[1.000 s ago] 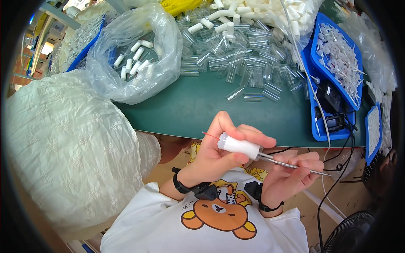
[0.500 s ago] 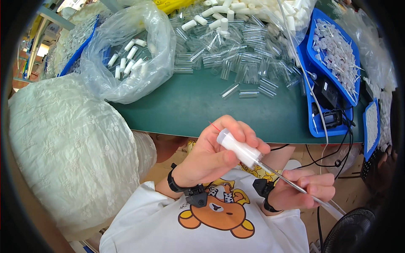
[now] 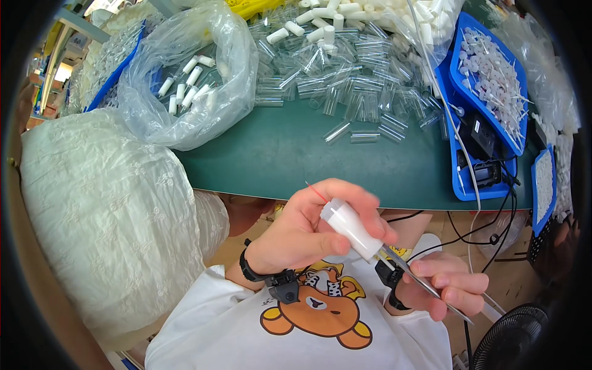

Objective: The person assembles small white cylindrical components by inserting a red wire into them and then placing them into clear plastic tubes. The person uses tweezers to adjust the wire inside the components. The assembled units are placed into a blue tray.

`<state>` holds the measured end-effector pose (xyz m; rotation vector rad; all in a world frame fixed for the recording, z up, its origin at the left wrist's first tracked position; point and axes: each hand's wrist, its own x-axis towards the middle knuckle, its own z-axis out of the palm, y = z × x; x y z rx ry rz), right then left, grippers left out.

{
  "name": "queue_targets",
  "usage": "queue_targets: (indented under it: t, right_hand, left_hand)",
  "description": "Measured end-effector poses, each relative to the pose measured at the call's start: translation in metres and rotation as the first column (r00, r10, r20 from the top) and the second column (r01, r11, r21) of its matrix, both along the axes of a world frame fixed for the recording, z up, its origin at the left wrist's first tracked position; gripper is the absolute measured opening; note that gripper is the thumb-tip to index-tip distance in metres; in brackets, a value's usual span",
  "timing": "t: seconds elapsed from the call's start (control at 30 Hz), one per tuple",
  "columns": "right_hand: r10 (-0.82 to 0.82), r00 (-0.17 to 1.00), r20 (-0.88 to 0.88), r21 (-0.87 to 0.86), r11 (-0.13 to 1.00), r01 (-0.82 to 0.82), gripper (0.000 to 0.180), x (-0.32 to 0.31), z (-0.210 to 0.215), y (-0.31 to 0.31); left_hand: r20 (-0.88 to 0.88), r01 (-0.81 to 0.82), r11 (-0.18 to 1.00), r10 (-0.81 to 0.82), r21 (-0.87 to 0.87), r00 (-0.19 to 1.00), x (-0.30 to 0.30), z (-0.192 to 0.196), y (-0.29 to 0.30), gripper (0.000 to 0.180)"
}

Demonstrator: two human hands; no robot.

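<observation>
In front of my chest, my left hand (image 3: 327, 228) is closed around a white cylinder (image 3: 351, 229) with a clear outer sleeve and a pale cap at its upper end. A thin red strand (image 3: 316, 192) sticks out past that cap. From the cylinder's lower end a short, thin pale piece (image 3: 387, 264) protrudes. My right hand (image 3: 450, 280) is closed on a slim metal tool (image 3: 428, 286) that looks like tweezers. One end of the tool lies against the cylinder's lower end, and its pointed end slants down to the right.
On the green table (image 3: 265, 154) lie many clear tubes (image 3: 364, 92). White cylinders (image 3: 336, 15) are heaped behind, others in a plastic bag (image 3: 185, 132). Blue trays (image 3: 521, 132) of small white parts, cables and a fan (image 3: 515, 336) are at right. White embroidered cloth (image 3: 111, 222) fills the left.
The cylinder has shifted slightly downward in my left hand's grip. The metal tool has turned, so its pointed end now shows below my right hand, and the pale piece has come into sight.
</observation>
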<state>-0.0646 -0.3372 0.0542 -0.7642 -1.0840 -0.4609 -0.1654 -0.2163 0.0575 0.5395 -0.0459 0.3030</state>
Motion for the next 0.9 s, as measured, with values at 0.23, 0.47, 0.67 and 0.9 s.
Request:
queue_targets:
  t: [0.23,0.47,0.67,0.9]
  right_hand:
    - [0.157,0.982,0.104,-0.075,0.986,-0.15,0.027,0.005,-0.007,-0.007]
    - [0.044,0.948,-0.315,-0.218,0.969,-0.117,0.029,-0.012,-0.012,-0.006]
    - [-0.086,0.719,-0.69,-0.294,0.941,-0.17,0.028,0.004,-0.013,-0.015]
    - [-0.034,0.728,-0.684,-0.337,0.9,-0.275,0.029,-0.007,-0.005,-0.01]
  left_hand:
    - [-0.004,0.027,0.998,-0.027,0.049,1.0,-0.002,0.005,0.006,0.055]
    - [-0.078,-0.082,0.947,0.111,0.309,0.991,-0.008,0.003,0.024,0.059]
    - [-0.064,-0.132,0.96,0.152,0.247,0.986,-0.014,0.005,0.029,0.053]
    - [-0.033,-0.139,0.975,0.147,0.173,0.989,-0.014,0.0,0.028,0.037]
